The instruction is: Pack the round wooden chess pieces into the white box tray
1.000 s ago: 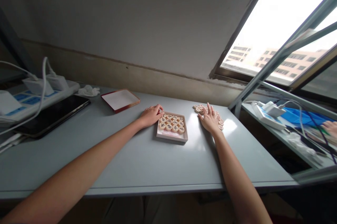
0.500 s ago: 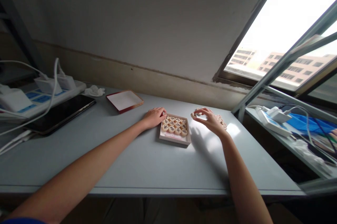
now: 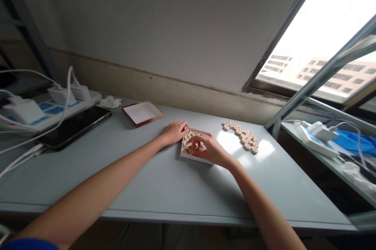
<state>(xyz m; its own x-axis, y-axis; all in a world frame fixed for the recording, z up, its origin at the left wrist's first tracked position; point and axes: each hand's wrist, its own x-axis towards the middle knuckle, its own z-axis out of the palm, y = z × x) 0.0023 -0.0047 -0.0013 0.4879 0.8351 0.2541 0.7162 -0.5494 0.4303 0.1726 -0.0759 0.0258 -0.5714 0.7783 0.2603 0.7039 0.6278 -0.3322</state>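
Note:
A shallow open box (image 3: pixel 195 159) stands on the desk with rows of round wooden Chinese chess pieces (image 3: pixel 188 137) in it, dark characters facing up. My left hand (image 3: pixel 175 132) lies at the box's far left corner, its fingers curled and gripping the edge there. Over the box reaches my right hand (image 3: pixel 210 149), thumb and fingers pinched at a chess piece (image 3: pixel 187 150) in the near left part. That hand covers much of the box's right side. To the right, a loose cluster of more chess pieces (image 3: pixel 246 138) lies on the desk.
A red-edged box lid (image 3: pixel 143 113) lies inside up, back left. On the left are a black tablet (image 3: pixel 76 126), a power strip (image 3: pixel 94 96) with chargers and white cables, and crumpled tissue (image 3: pixel 110 102). A metal post (image 3: pixel 274 126) rises at the desk's right back corner.
My right hand has moved left from the loose pieces to above the box, carrying a chess piece. The cluster now shows uncovered. My left hand stays at the box corner.

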